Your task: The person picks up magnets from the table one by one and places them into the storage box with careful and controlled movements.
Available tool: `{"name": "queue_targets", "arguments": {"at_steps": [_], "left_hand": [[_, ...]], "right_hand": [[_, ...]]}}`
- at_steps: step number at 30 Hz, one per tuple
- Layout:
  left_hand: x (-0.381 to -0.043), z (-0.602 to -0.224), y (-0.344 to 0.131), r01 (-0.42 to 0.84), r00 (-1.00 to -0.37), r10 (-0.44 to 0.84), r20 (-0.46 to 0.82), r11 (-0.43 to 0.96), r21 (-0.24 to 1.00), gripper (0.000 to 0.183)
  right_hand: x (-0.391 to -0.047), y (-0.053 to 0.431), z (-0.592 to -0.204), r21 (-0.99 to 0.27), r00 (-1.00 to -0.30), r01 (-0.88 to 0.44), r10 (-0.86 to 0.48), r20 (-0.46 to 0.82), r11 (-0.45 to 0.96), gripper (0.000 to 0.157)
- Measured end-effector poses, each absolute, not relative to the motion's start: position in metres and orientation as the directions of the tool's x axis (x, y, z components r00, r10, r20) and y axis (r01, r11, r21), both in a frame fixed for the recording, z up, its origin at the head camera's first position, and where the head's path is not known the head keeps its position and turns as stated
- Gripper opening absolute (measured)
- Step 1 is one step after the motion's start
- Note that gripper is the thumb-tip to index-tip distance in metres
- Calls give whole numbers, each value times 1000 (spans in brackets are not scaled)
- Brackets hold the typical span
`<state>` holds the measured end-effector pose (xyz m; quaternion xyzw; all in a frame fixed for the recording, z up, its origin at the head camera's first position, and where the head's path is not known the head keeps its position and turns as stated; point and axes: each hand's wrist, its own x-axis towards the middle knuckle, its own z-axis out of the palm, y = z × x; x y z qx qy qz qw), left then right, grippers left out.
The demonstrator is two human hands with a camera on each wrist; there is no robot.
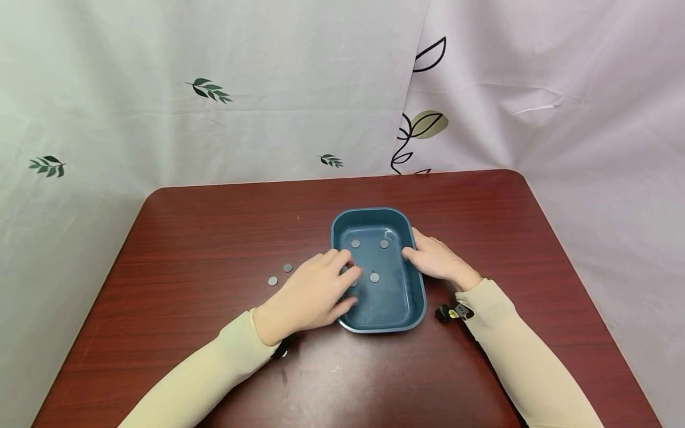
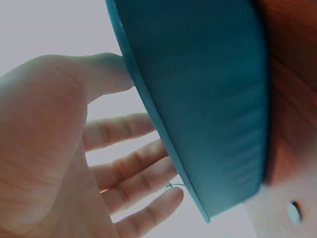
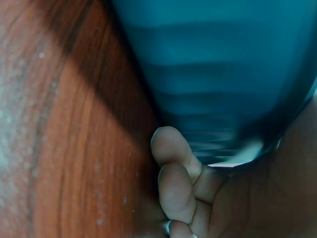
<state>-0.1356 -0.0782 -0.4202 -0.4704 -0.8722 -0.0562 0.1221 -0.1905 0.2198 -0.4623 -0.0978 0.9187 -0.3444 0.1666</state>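
Note:
A blue rectangular tray (image 1: 393, 306) with rounded corners stands on the table, several small grey coins (image 1: 374, 277) lying on its floor. My left hand (image 1: 313, 291) reaches over the tray's left rim, fingers spread and loosely bent above the inside. From the left wrist view, those fingers (image 2: 133, 166) extend past the rim and nothing shows held between them. Part of the tray's left side is hidden under that hand. My right hand (image 1: 436, 258) grips the right wall, thumb over the rim. In the right wrist view, curled fingertips (image 3: 171, 144) lie against the tray's outside (image 3: 213, 59).
Two more coins, one nearer (image 1: 273, 280) and one farther (image 1: 288, 267), lie on the dark red wooden table (image 1: 225, 220) left of the tray. A white curtain (image 1: 278, 77) with leaf prints hangs behind the table's far edge. Each wrist wears a black strap.

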Motion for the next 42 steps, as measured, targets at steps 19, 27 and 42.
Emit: {"name": "queue_targets", "arguments": {"at_steps": [19, 27, 42], "left_hand": [[-136, -432, -153, 632, -765, 607, 215, 772, 73, 74], [-139, -442, -170, 555, -828, 548, 114, 831, 40, 79], [-147, -447, -183, 492, -870, 491, 51, 871, -5, 42]], "right_hand": [[-190, 220, -463, -670, -927, -77, -300, -225, 739, 63], [-190, 220, -464, -661, -928, -82, -299, -221, 745, 63], [-191, 220, -463, -678, -923, -76, -309, -230, 731, 67]]}}
